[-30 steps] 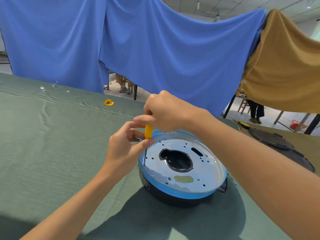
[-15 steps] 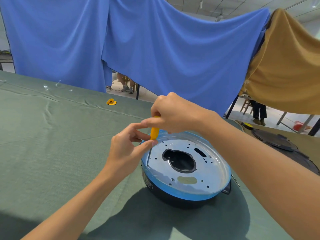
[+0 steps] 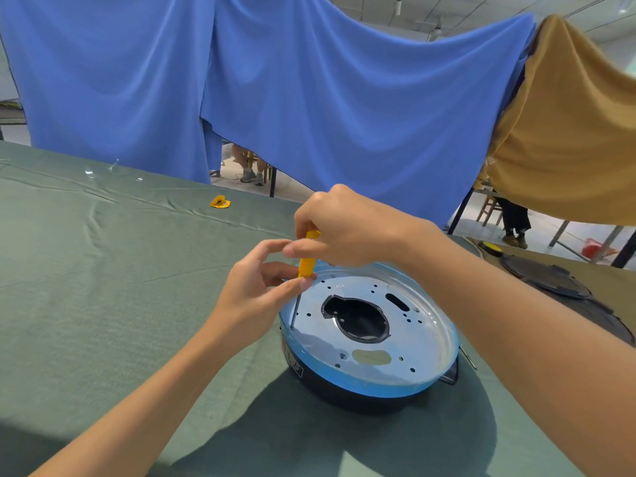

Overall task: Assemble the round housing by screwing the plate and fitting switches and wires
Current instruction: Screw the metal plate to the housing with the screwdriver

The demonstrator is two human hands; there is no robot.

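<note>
A round black housing [image 3: 347, 397] with a blue rim stands on the green cloth. A shiny metal plate [image 3: 406, 342] with a large central hole and several small holes lies in its top. A yellow-handled screwdriver [image 3: 306, 261] stands nearly upright, its thin shaft tip at the plate's left edge. My right hand [image 3: 344, 225] grips the top of the handle from above. My left hand [image 3: 256, 290] pinches the lower end of the handle between thumb and fingers. The screw under the tip is too small to make out.
The table is covered by a green cloth [image 3: 103, 287]. A small yellow part [image 3: 220, 202] lies far back on it. Dark round parts [image 3: 550, 280] lie at the right. Blue and mustard cloths hang behind, with people's legs beyond.
Both hands and the screwdriver stay at the plate's left edge. My right fingers have shifted a little on the handle. The view has shifted slightly.
</note>
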